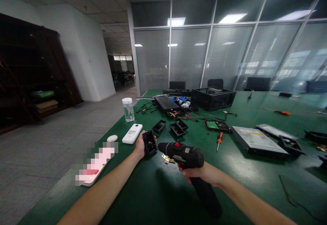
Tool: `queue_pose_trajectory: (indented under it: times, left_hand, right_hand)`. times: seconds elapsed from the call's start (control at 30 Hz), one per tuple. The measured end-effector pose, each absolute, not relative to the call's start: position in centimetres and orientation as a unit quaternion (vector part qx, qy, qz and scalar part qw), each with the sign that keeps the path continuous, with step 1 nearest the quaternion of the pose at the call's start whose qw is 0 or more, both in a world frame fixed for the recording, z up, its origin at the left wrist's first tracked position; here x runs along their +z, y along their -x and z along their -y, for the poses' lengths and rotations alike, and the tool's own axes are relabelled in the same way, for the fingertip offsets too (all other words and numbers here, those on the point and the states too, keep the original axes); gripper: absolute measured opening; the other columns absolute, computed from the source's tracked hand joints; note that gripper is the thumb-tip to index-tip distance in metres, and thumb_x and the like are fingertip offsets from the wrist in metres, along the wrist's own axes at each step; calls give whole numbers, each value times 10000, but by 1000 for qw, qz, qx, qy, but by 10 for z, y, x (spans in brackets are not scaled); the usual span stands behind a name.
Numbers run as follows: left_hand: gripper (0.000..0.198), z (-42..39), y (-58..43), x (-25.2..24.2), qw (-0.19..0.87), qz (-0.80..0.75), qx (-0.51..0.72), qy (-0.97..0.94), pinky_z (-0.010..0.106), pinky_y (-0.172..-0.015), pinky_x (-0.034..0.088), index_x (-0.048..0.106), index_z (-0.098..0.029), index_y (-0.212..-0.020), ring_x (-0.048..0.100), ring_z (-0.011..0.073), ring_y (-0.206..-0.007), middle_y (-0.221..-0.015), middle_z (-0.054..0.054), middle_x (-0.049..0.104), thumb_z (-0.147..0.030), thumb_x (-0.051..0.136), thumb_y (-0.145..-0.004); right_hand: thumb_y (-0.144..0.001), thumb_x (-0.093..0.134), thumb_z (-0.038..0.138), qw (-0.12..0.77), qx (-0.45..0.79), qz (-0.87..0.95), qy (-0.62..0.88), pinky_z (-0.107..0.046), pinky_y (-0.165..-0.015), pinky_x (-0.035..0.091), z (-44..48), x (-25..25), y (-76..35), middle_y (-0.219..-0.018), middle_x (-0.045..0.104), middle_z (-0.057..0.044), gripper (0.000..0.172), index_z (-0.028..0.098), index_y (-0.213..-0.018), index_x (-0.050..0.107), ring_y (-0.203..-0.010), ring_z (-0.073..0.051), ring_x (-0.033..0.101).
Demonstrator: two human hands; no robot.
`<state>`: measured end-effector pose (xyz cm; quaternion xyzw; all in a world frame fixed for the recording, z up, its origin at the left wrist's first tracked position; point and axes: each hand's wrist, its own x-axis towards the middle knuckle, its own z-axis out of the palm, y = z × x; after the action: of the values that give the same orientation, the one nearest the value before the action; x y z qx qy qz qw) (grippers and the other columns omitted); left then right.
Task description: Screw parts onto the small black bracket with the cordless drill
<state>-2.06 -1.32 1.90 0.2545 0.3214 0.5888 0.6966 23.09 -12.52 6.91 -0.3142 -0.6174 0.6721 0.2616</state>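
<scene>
My left hand point(140, 146) grips a small black plastic housing point(150, 143) with its hollow side turned towards me; some brass-coloured parts show inside. My right hand point(192, 173) is wrapped around the handle of a black cordless drill point(187, 154) with red buttons. The drill's chuck points left at the housing, close to its right edge; whether a bit touches it I cannot make out. Below the chuck, brass hinge-like pieces point(167, 159) lie on the green table. Similar black housings point(177, 129) rest just beyond my hands, with another housing point(159, 126) to their left.
A white power bank point(132, 133), a clear jar point(128, 110) and a phone-like item point(95, 170), partly pixelated, lie left. Farther back are a black computer case point(213, 98) and cables. An orange screwdriver point(219, 140) and an optical drive point(259, 141) lie right.
</scene>
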Motion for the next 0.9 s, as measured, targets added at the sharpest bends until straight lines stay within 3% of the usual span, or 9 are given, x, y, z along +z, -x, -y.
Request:
queue_pose_trajectory:
  times: [0.9]
  left_hand:
    - [373, 11, 22, 16, 691, -318, 584, -285, 364, -580, 484, 593, -84, -831, 618, 233, -644, -736, 126, 641, -412, 427, -770]
  right_hand:
    - [-636, 677, 301, 252, 665, 626, 321, -229, -517, 375, 127, 73, -229, -688, 526, 21, 280, 150, -837, 555, -527, -92, 493]
